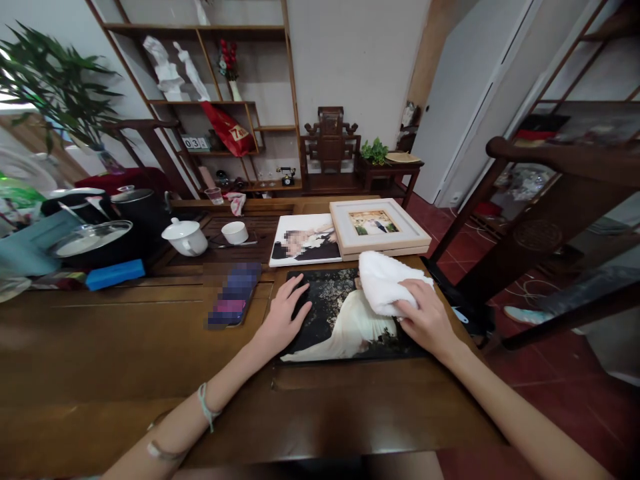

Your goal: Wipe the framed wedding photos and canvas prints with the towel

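A dark photo panel (330, 313) showing a white dress lies flat on the wooden table (125, 333) in front of me. My left hand (283, 315) rests on its left edge, fingers spread flat. My right hand (425, 317) grips a white cloth (385, 283) that lies on the panel's upper right part. Behind the panel lie a second photo print (305, 240) and a framed photo (377, 227) with a pale border.
A phone (234, 295) lies left of the panel. Further left are a white teapot (185, 237), a white cup (235, 232), a blue box (115, 274) and dark pots with lids (93, 237). A dark wooden chair (550, 220) stands at the right, shelves (220, 100) behind.
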The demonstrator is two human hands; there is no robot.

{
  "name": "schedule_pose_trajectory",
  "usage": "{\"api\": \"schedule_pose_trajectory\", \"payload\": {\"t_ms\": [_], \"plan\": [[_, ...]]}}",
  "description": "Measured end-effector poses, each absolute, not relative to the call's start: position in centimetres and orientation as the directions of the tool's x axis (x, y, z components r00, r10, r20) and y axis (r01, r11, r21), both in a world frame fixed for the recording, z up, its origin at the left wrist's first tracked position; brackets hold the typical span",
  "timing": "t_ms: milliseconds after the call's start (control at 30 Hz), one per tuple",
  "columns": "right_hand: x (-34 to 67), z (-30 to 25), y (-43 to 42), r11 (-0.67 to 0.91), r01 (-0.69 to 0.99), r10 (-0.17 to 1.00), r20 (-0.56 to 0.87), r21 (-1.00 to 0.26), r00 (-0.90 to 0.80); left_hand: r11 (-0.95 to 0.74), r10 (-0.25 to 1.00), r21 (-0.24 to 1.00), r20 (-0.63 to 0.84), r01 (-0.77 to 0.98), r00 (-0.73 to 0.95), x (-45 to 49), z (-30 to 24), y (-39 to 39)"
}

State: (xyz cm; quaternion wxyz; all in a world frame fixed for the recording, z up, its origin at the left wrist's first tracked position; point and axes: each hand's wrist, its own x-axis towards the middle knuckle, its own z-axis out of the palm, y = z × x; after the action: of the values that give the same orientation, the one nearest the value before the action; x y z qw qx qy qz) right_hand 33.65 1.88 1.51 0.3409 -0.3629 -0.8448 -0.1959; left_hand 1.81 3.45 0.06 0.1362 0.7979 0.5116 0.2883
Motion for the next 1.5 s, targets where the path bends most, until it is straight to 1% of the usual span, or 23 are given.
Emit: {"api": "schedule_pose_trajectory", "payload": {"t_ms": [167, 367, 433, 567, 633, 700, 800, 933, 1100, 1233, 1300, 1367, 1433, 1500], "plan": [[32.9, 1.1, 2.3, 0.702, 0.705, 0.504, 0.63, 0.101, -0.591, -0.426, 0.904, 0.518, 0.285, 0.742, 0.32, 1.4, -0.3, 3.5], [32.8, 1.2, 2.3, 0.698, 0.71, 0.537, 0.59, 0.089, -0.602, -0.378, 0.926, 0.498, 0.215, 0.781, 0.311, 1.9, -0.3, 3.1], [33.1, 1.2, 2.3, 0.69, 0.718, 0.53, 0.611, 0.092, -0.588, -0.368, 0.93, 0.489, 0.197, 0.791, 0.311, 2.0, -0.2, 3.0], [34.1, 1.3, 2.8, 0.628, 0.769, 0.491, 0.708, 0.117, -0.508, -0.366, 0.93, 0.466, 0.177, 0.806, 0.321, 1.9, -0.2, 3.0], [34.6, 1.3, 3.1, 0.604, 0.788, 0.49, 0.723, 0.121, -0.487, -0.368, 0.93, 0.447, 0.165, 0.816, 0.329, 1.9, -0.2, 3.0], [34.8, 1.2, 3.3, 0.628, 0.769, 0.506, 0.689, 0.117, -0.518, -0.368, 0.93, 0.428, 0.155, 0.825, 0.334, 1.9, -0.2, 3.0], [34.7, 1.1, 3.4, 0.679, 0.729, 0.553, 0.591, 0.09, -0.588, -0.368, 0.93, 0.409, 0.153, 0.835, 0.335, 1.9, -0.3, 3.1], [34.2, 0.9, 3.9, 0.662, 0.748, 0.621, 0.526, 0.047, -0.581, -0.378, 0.926, 0.398, 0.165, 0.836, 0.34, 1.9, -0.5, 3.3], [33.9, 1.2, 4.8, 0.636, 0.77, 0.676, 0.441, 0.054, -0.59, -0.383, 0.924, 0.412, 0.181, 0.827, 0.338, 1.9, -0.6, 3.4], [33.4, 2.4, 3.2, 0.637, 0.766, 0.703, 0.339, 0.089, -0.625, -0.381, 0.924, 0.419, 0.19, 0.824, 0.331, 1.9, -0.5, 3.4], [32.7, 3.2, 1.5, 0.698, 0.712, 0.672, 0.27, 0.08, -0.689, -0.372, 0.928, 0.419, 0.191, 0.828, 0.321, 1.9, -0.5, 3.5], [31.9, 3.7, -0.2, 0.789, 0.614, 0.591, 0.237, 0.03, -0.771, -0.368, 0.93, 0.418, 0.19, 0.831, 0.316, 1.9, -0.4, 3.5], [31.2, 3.9, -1.2, 0.855, 0.518, 0.508, 0.256, -0.031, -0.823, -0.37, 0.929, 0.418, 0.188, 0.83, 0.319, 1.9, -0.4, 3.4], [31.0, 3.7, -0.9, 0.875, 0.478, 0.478, 0.297, -0.077, -0.827, -0.366, 0.93, 0.42, 0.177, 0.83, 0.321, 1.9, -0.3, 3.4]]}}
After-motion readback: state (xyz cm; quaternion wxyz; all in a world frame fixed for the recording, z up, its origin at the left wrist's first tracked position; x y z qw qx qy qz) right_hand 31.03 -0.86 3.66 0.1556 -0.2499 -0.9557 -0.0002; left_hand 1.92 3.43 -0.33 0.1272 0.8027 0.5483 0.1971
